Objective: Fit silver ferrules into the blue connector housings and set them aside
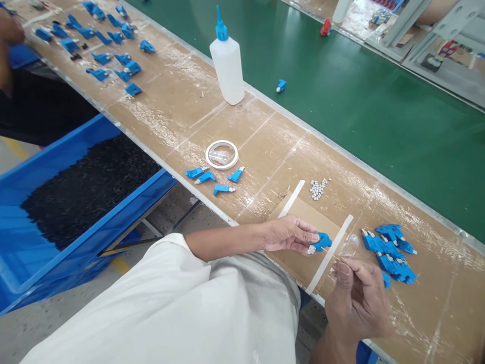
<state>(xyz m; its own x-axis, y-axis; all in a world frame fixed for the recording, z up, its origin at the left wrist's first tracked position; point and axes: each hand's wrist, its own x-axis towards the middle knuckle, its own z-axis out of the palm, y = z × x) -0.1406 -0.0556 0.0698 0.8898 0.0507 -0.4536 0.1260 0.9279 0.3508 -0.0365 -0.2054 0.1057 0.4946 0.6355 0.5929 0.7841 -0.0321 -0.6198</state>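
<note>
Over a cardboard sheet (pixel 322 215), my left hand (pixel 288 235) pinches a small blue plastic part (pixel 323 241) with a whitish end. Thumb and fingers of my right hand (pixel 358 298) are closed on a thin tan stick (pixel 336 257), whose far end points at the blue part; whether it touches is hard to tell. White tape strips (pixel 329 256) run along the cardboard. A group of blue parts (pixel 390 253) lies right of my hands. Several tiny light-grey pieces (pixel 317 189) are heaped just beyond the cardboard.
A tape roll (pixel 209 161) lies beside several blue parts (pixel 206 177). A white bottle with a blue nozzle (pixel 229 65) stands behind. The green belt (pixel 364 116) runs along the far side. At left, a blue bin (pixel 56 146) holds black pieces, near another person's hand (pixel 11 28).
</note>
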